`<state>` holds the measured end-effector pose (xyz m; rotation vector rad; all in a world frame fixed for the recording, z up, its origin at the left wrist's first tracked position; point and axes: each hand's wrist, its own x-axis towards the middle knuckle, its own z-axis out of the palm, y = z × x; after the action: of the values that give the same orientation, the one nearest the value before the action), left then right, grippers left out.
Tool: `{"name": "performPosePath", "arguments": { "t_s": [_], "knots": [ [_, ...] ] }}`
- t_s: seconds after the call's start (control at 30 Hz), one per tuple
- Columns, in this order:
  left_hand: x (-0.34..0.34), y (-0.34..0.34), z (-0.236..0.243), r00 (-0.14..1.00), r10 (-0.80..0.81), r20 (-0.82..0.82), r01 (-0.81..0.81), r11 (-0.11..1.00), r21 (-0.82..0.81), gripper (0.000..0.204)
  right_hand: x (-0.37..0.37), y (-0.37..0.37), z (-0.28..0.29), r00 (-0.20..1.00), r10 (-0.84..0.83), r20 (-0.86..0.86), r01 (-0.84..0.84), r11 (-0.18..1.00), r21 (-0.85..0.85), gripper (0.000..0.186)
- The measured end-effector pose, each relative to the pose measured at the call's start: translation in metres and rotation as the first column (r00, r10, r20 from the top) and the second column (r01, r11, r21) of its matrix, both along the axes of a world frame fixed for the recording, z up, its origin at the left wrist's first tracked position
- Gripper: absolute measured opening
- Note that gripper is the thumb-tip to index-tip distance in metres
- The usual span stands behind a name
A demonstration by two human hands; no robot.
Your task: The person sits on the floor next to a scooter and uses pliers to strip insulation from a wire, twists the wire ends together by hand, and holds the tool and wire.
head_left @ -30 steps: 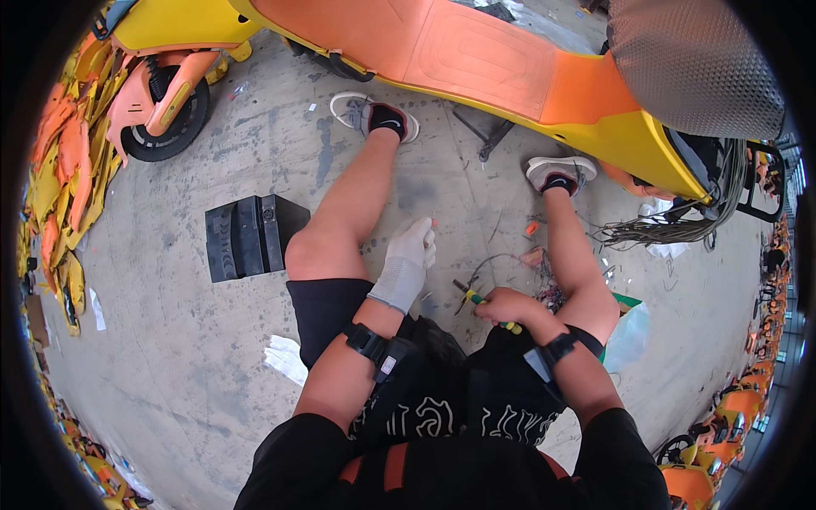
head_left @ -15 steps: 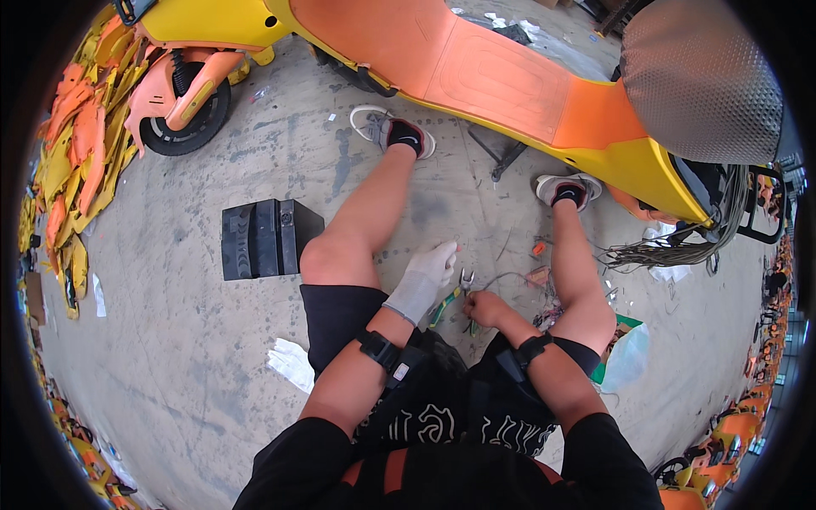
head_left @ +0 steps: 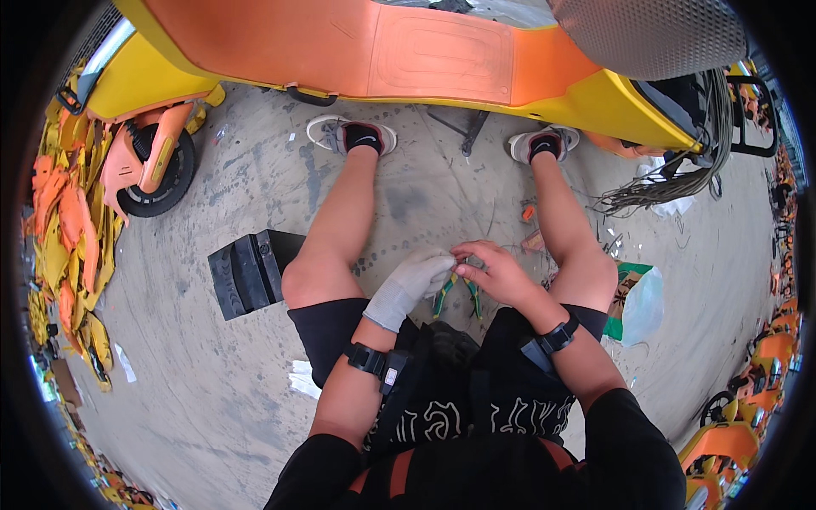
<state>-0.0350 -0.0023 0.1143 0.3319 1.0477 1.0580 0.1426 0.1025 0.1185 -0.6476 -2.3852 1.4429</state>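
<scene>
My left hand (head_left: 425,274) in a light grey glove and my bare right hand (head_left: 483,270) meet between my knees, fingertips pinched together around something too small to make out. Just below them, pliers with green-and-yellow handles (head_left: 441,301) lie on the floor, partly hidden by my hands. A bundle of thin dark cables (head_left: 648,189) hangs from the back of the yellow and orange scooter frame (head_left: 438,55) that spans the top of the view. A green-and-white bag (head_left: 643,306) sits beside my right knee.
A black box (head_left: 242,274) stands left of my left knee, with white cloth (head_left: 303,374) behind it. Heaped yellow and orange panels (head_left: 72,238) fill the left edge, near a front wheel (head_left: 157,187). Rows of scooters (head_left: 731,438) line the right. Scraps lie on the concrete floor (head_left: 178,340).
My right hand has let go of the pliers, now lying down, and has moved up to join my left hand. The view has shifted, so the scooter sits higher in it.
</scene>
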Motion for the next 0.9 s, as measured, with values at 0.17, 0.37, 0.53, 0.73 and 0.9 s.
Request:
{"name": "performPosePath", "arguments": {
  "t_s": [0.17,0.37,0.53,0.73,0.9],
  "knots": [
    [0.004,0.005,-0.006,0.991,-0.117,-0.061,0.111,0.989,-0.099,0.015,0.010,0.007,-0.018,1.000,0.010,-0.017,-0.009,0.999,0.052,0.015],
    [0.010,0.005,-0.010,0.980,-0.196,-0.038,0.190,0.974,-0.125,0.021,0.015,0.015,-0.014,0.995,0.087,-0.041,-0.075,0.969,0.236,0.010],
    [0.014,-0.004,-0.019,0.950,-0.269,0.160,0.285,0.955,-0.087,0.024,0.014,0.017,-0.014,0.985,0.161,-0.062,-0.138,0.952,0.274,0.010],
    [0.015,-0.007,-0.014,0.945,-0.198,0.261,0.215,0.976,-0.038,0.025,0.015,0.016,-0.013,0.989,0.126,-0.077,-0.107,0.972,0.209,0.010],
    [0.024,-0.008,0.001,0.961,-0.147,0.234,0.160,0.987,-0.034,0.022,0.015,0.016,-0.016,0.988,0.089,-0.128,-0.071,0.988,0.140,0.011]
  ]
}}
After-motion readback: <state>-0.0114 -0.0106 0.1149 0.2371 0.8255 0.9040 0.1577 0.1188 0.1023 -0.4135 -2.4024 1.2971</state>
